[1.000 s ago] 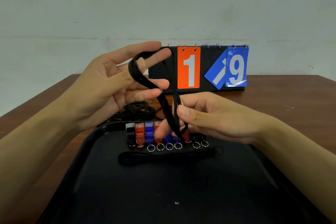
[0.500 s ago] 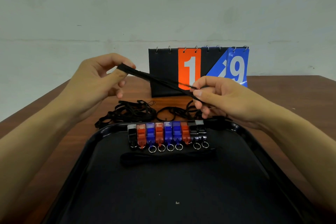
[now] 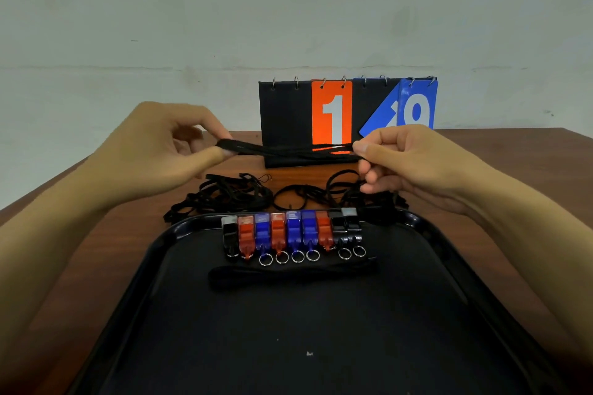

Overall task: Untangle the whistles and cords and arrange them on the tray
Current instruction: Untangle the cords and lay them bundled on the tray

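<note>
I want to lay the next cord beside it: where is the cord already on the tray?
In the head view, the folded cord lies crosswise on the tray, just in front of the whistles.

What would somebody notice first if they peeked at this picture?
Probably the two hands, left hand and right hand, pinching a folded black cord stretched between them above the table. Next, the row of red, blue and black whistles at the tray's far edge, and the flip scoreboard behind.
</note>
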The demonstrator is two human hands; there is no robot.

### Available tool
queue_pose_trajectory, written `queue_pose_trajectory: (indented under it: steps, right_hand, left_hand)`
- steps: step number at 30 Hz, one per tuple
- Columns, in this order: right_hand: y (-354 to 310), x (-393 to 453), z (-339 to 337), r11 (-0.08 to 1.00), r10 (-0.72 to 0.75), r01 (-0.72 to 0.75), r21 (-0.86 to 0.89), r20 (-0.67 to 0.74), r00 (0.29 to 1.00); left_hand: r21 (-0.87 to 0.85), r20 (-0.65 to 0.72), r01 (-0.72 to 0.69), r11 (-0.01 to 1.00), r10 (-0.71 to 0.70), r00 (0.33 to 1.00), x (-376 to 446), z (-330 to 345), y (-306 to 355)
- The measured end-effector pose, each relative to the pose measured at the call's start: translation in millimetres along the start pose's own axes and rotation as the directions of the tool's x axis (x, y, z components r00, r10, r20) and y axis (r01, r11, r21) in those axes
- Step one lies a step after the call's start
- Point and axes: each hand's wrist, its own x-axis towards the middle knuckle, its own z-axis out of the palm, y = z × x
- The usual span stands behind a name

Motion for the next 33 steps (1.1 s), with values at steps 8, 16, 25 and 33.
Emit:
queue_pose_trajectory:
  steps: [8,16,25,33]
  right_hand:
    - [-0.8,-11.3,-16.3,0.920,0.079,0.007,-0.392,0.201,0.976]
    - [-4.9,-20.7,-10.4,0.794,0.240,0.083,-0.602,0.437,0.867]
    - [-0.9,-20.1,-5.5,0.725,0.368,0.059,-0.686,0.459,0.809]
    - [4.9,-3.1,-39.2,0.552,-0.140,0.123,-0.825,0.053,0.989]
  left_hand:
    - [-0.087,0.474,0.196,0.977,-0.133,0.870,-3.2,-18.1,7.0]
    - [0.047,0.895,0.365,0.930,-0.201,0.398,-4.3,-20.1,9.2]
    - [0.313,0.915,0.271,0.910,-0.365,0.171,-7.9,1.4,18.0]
    - [0.310,0.856,0.270,0.911,-0.391,0.337,-4.7,-0.8,17.3]
